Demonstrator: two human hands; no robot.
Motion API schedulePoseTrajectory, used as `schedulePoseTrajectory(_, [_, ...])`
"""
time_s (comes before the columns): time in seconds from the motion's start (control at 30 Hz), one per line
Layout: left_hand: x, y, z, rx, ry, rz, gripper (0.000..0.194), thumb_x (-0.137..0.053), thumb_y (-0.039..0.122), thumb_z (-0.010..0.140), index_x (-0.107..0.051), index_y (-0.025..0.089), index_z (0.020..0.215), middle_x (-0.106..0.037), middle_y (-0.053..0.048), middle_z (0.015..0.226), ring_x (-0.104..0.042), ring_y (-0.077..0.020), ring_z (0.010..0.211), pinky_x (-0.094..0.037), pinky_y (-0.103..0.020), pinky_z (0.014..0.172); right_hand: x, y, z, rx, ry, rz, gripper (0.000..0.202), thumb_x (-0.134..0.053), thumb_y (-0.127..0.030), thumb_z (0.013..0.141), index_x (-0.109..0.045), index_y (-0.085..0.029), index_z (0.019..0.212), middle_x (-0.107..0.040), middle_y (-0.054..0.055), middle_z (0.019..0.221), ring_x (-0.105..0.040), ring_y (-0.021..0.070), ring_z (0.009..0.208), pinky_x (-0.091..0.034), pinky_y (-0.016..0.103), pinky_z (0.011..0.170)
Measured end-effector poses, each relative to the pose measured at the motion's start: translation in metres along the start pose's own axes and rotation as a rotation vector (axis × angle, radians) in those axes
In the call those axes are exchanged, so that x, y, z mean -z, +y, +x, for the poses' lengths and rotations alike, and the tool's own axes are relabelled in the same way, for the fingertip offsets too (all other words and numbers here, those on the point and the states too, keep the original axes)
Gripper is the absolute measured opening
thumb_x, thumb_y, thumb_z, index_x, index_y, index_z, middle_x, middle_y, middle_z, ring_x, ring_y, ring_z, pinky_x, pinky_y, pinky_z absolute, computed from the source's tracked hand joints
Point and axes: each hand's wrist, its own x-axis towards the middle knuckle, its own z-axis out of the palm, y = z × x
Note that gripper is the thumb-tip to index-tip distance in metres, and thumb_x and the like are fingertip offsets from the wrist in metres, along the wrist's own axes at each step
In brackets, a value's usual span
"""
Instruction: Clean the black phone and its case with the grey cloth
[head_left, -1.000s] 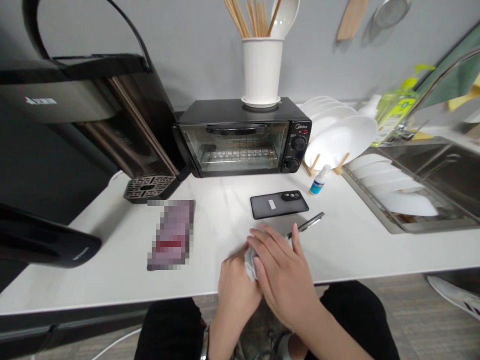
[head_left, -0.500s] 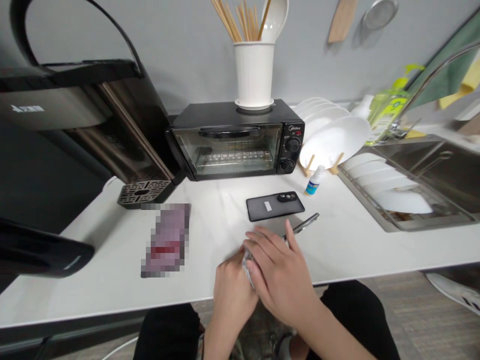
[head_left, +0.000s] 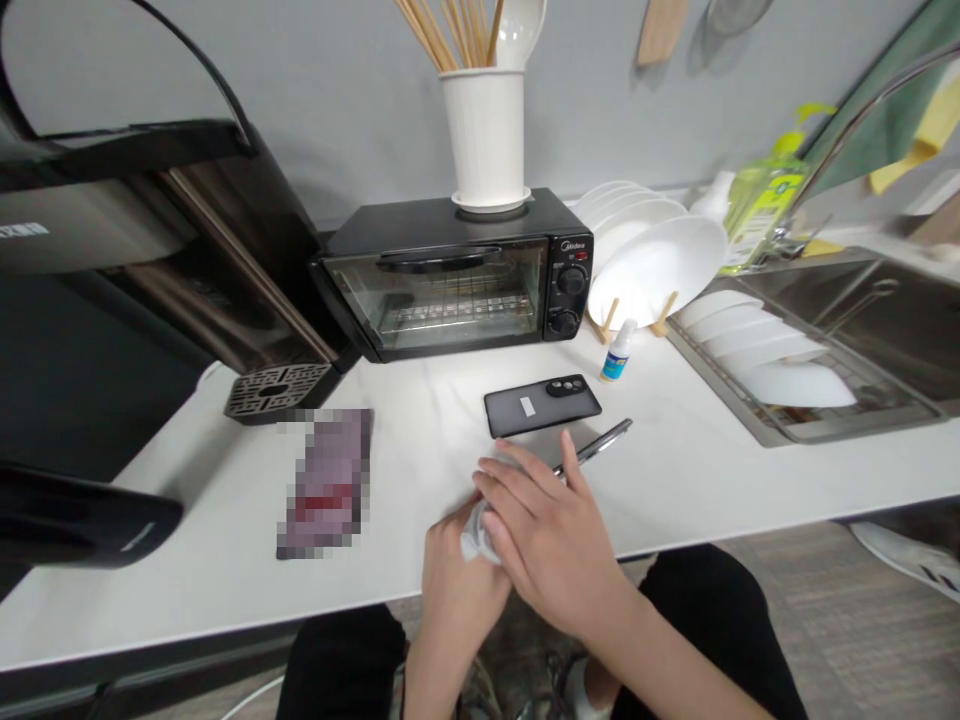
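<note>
My left hand [head_left: 463,580] is at the counter's front edge with its back turned up. Laid across it from the right is my right hand [head_left: 553,540], fingers stretched out and thumb bent inward. A crumpled whitish tissue [head_left: 477,538] is pressed under the right palm against the back of the left hand. The left fingers are hidden beneath. Just beyond the right fingertips lies a silver pen [head_left: 611,438], its near end covered by the hand. Behind it, a dark phone [head_left: 541,406] rests flat, camera side up. A small white-capped bottle [head_left: 616,355] stands upright to its right.
A toaster oven [head_left: 457,290] stands at the back, a white cup [head_left: 486,130] of chopsticks on top. Plates [head_left: 660,270] in a rack and a sink [head_left: 795,425] are on the right. On the left are a dark drinks machine [head_left: 225,260] and a blurred-out flat item [head_left: 330,470].
The view has shifted slightly. The right hand has slid a little over the left, and more of the tissue shows between them. The pen, phone and bottle lie as before.
</note>
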Motion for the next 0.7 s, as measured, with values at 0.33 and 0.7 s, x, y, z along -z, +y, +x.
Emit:
schedulePoseTrajectory(0.33, [0.004,0.005,0.003,0.056,-0.072,-0.091,0.019,-0.051,0.026,0.103,-0.069,0.02,0.106,-0.08,-0.006,0.087,-0.078,-0.022,0.073,-0.06,-0.029,0.068,0.02,0.056,0.001,-0.236,0.116,-0.167,0.037,-0.037,-0.026,0.108,-0.071,-0.024,0.122,-0.073,0.005,0.132,-0.047,0.0306,0.145,-0.009,0.068,0.127])
schedulePoseTrajectory(0.7, [0.006,0.005,0.005,0.041,-0.08,-0.102,0.019,-0.052,0.03,0.104,-0.067,0.021,0.111,-0.08,-0.003,0.085,-0.077,-0.0203,0.07,-0.059,-0.028,0.068,0.029,0.083,0.0,-0.292,0.17,-0.191,0.037,-0.038,-0.025,0.108,-0.073,-0.023,0.117,-0.077,0.004,0.12,-0.057,0.0303,0.133,-0.014,0.069,0.126])
